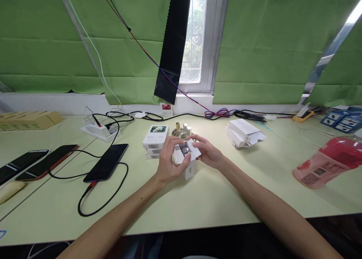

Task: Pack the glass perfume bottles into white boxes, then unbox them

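My left hand (171, 161) is wrapped round a small white carton (190, 171), which stands near the middle of the table with its top open. Inside the carton shows the round silver top (185, 150) of something, perhaps a bottle. At the carton's right side, my right hand (208, 152) pinches the raised lid flap (194, 148). Just behind my fingers stand a gold-capped bottle (178, 126) and silver-capped bottles (189, 130), their lower parts partly hidden. Left of my left hand is a stack of white boxes (154, 141), the top one with a flower picture.
Crumpled white packaging (243, 133) lies to the right, with a pink plastic bottle (325, 164) further over. A phone (106, 163) with black cables and a white power strip (100, 132) occupy the left. More cables (198, 115) run along the back under the window.
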Demonstrator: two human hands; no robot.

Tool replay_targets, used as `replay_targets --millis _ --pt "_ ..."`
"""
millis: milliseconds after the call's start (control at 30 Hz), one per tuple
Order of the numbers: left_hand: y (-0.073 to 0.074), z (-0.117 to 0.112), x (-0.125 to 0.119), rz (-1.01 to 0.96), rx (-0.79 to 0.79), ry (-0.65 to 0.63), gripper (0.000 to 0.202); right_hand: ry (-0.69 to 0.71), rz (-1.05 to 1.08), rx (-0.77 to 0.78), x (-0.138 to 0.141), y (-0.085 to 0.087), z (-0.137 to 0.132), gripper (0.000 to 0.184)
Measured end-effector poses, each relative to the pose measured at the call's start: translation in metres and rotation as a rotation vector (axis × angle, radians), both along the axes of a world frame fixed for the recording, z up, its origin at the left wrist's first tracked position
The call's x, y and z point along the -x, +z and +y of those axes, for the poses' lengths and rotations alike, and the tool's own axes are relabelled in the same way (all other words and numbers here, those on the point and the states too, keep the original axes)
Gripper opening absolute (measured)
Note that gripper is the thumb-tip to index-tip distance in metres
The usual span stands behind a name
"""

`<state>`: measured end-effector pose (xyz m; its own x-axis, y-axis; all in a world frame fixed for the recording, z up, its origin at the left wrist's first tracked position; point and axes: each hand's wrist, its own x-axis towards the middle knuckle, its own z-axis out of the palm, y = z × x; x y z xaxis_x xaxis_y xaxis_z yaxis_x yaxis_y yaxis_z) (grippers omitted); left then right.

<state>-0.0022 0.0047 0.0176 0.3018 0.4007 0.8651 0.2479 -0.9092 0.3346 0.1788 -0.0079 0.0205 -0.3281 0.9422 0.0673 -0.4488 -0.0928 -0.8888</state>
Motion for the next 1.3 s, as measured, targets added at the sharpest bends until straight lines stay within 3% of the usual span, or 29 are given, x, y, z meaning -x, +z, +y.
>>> replay_targets --millis 600,1000,1300 --pt "0.002 -0.002 0.000 0.053 0.140 0.007 0.024 -0.037 0.073 -0.034 0.001 -0.007 0.003 0.033" --pt "-0.003 -0.002 0.003 0.064 0.176 -0.071 0.047 -0.178 -0.216 -0.322 0.007 -0.012 0.003 0.039" --pt "-0.008 -0.002 0.002 0.007 0.155 0.021 0.028 -0.192 -0.215 -0.328 0.009 -0.013 0.002 0.038"
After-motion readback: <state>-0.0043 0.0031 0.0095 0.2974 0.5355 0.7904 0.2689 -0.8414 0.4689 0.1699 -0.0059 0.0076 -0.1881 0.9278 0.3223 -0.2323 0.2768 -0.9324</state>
